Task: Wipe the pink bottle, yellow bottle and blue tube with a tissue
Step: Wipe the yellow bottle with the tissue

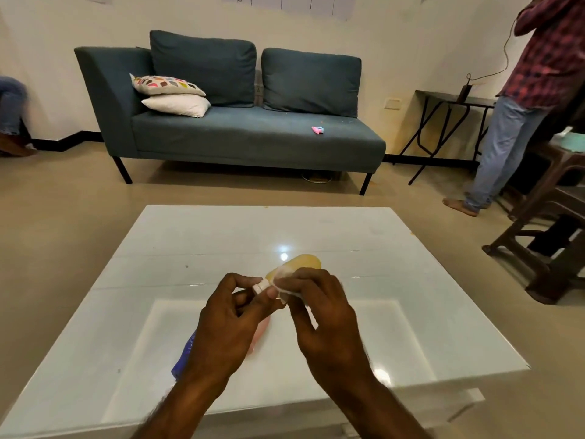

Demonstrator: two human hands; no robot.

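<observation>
Above the white glossy table (411, 280) I hold the yellow bottle (300, 263) tilted, its white cap (261, 285) pointing left. My left hand (228, 324) pinches the cap end. My right hand (319, 315) presses a white tissue (283, 285) against the bottle's neck. The blue tube (183, 359) lies on the table under my left wrist, mostly hidden. A strip of the pink bottle (261, 332) shows beneath my left hand, lying on the table.
A teal sofa (240, 134) with cushions stands beyond the table, a small pink object (317, 130) on its seat. A person in a plaid shirt (522, 106) stands at the right by a dark side table (449, 99) and brown stools (550, 229).
</observation>
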